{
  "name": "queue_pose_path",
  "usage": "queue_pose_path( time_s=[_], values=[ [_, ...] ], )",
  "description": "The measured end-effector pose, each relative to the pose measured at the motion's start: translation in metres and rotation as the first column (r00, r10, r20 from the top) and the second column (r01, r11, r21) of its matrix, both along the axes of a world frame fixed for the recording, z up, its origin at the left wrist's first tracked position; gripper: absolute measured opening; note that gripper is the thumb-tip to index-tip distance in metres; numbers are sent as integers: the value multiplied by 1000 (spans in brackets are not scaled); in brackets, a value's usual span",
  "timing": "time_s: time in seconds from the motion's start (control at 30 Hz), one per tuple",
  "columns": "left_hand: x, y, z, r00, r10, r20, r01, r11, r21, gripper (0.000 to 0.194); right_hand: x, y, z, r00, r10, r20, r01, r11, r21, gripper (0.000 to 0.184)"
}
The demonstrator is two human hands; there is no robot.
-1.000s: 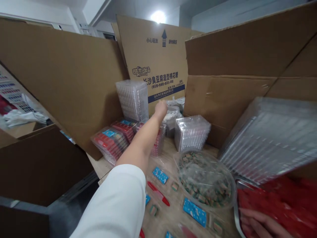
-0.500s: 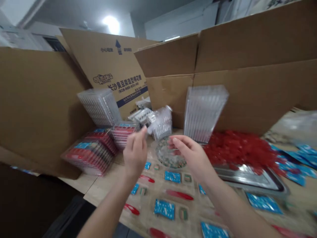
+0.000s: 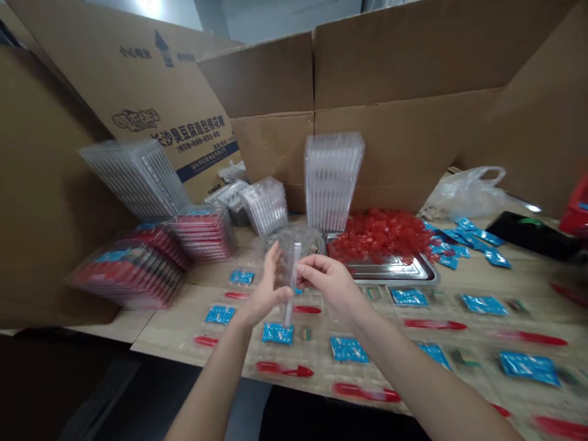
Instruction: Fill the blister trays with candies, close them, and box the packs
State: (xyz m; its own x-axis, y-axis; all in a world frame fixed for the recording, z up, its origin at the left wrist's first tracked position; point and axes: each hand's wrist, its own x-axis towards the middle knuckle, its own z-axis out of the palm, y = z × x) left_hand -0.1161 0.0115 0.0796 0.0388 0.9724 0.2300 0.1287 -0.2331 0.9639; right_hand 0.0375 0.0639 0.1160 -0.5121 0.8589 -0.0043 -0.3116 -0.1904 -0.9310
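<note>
Between my left hand [image 3: 263,291] and my right hand [image 3: 327,283] stands a narrow clear plastic blister tray [image 3: 288,275], seen almost edge-on. My left fingers wrap its lower part, and my right fingertips pinch it from the other side. Behind it sits a round bowl of small candies [image 3: 294,240], partly hidden by my hands. Below the tray's lower end lies a blue sachet [image 3: 278,334], and a red plastic spoon [image 3: 285,370] lies nearer me. Both hands are above the wooden table [image 3: 165,334], touching nothing else.
A steel tray of red candy pieces [image 3: 379,245] sits right of the bowl. Stacks of clear trays [image 3: 331,180] and red-filled packs [image 3: 128,275] stand at the back. Cardboard box flaps [image 3: 404,61] rise behind, with a plastic bag [image 3: 468,193] and a black object [image 3: 528,236] at right.
My view has swung right and tilted down. My hands have come together, and the clear tray now stands between them. Earlier, my fingers were apart around a small, blurred clear piece.
</note>
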Motion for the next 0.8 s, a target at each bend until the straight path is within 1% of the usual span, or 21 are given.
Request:
queue_pose_path(
  time_s=[0.03, 0.07, 0.13, 0.2, 0.27, 0.43, 0.57, 0.63, 0.7, 0.73, 0.8],
  values=[
    [-1, 6, 0, 995, -46, 85, 52, 997, -61, 103, -1, -1, 1, 1000, 20, -5, -20, 1000, -11, 23],
    [-1, 11, -1, 988, -62, 144, 77, 992, -102, 102, -1, -1, 1, 999, 40, -8, -40, 999, -23, 23],
    [0, 17, -4, 982, -37, 187, 61, 990, -126, 93, -2, 0, 2, 997, 76, -7, -76, 996, -38, 23],
    [1, 17, -6, 986, -2, 169, 24, 992, -127, 85, -3, 3, 2, 995, 97, -2, -97, 995, -33, 24],
    [0, 15, -5, 990, 38, 136, -19, 990, -142, 82, -5, 8, 0, 994, 107, 7, -107, 994, -29, 25],
    [-10, 11, 3, 986, 164, 17, -156, 963, -219, 86, -17, 21, -7, 994, 101, -35, -105, 988, -114, 26],
    [-17, 12, 1, 977, 200, 74, -174, 947, -269, 85, -29, 24, -11, 990, 131, -47, -135, 984, -115, 25],
    [-22, 13, -2, 970, 207, 128, -163, 944, -288, 82, -36, 26, -11, 988, 142, -65, -150, 981, -123, 24],
    [-29, 16, -3, 949, 243, 199, -176, 936, -304, 77, -42, 32, -12, 988, 126, -88, -139, 979, -149, 25],
    [-34, 18, -2, 932, 282, 228, -206, 929, -308, 75, -45, 38, -13, 990, 105, -98, -120, 979, -165, 24],
    [-47, 20, -1, 885, 407, 225, -337, 895, -292, 76, -48, 56, -18, 994, 38, -100, -56, 981, -184, 22]
  ],
)
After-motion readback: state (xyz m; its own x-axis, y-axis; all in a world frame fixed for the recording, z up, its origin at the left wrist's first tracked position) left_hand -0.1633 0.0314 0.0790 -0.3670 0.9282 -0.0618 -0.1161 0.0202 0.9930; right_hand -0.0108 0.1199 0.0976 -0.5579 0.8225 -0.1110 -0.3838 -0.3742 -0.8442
